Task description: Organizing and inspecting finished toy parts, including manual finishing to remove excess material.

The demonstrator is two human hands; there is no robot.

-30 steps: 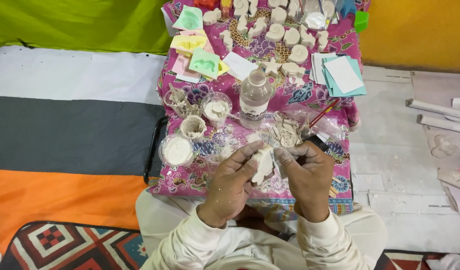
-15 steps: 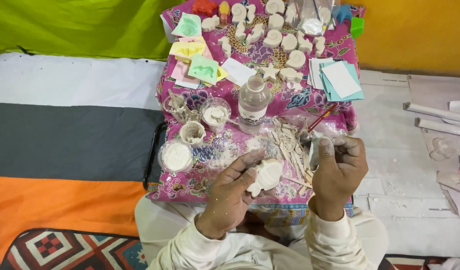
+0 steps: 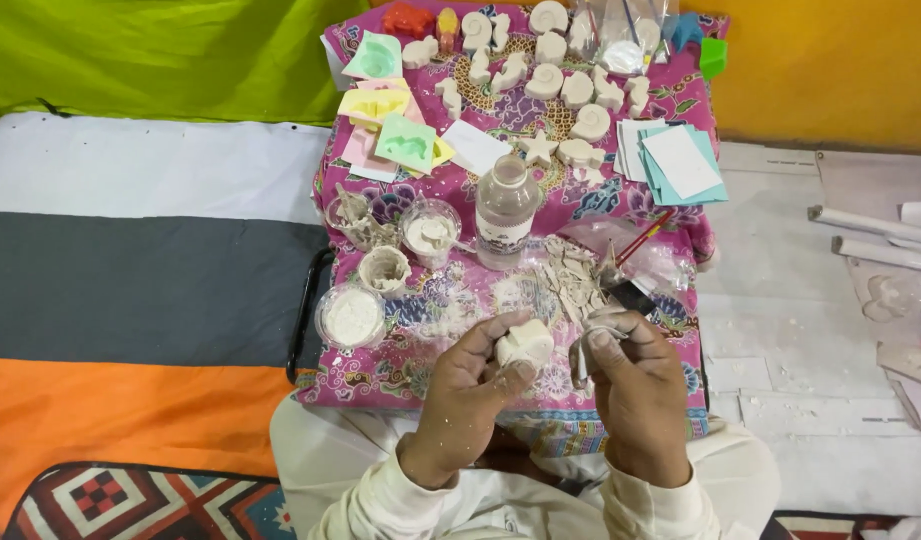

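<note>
My left hand (image 3: 467, 392) grips a small white plaster figure (image 3: 525, 343) between thumb and fingers, held over the near edge of a low table draped in pink patterned cloth (image 3: 460, 300). My right hand (image 3: 635, 385) is closed around a thin grey strip, possibly a scraping tool or a piece of sandpaper (image 3: 583, 350), held upright just right of the figure. The two hands are close together but apart. A heap of plaster scraps (image 3: 570, 275) lies on the cloth just beyond them.
A clear plastic bottle (image 3: 506, 205) stands mid-table. Several small cups of white plaster and powder (image 3: 351, 315) sit to its left. Coloured moulds (image 3: 405, 140), many white cast figures (image 3: 580, 90) and a stack of papers (image 3: 680, 160) fill the far half. Striped mat lies left.
The hands have drawn apart: the left now holds the plaster figure alone and has turned it, while the right has lifted away with the grey strip.
</note>
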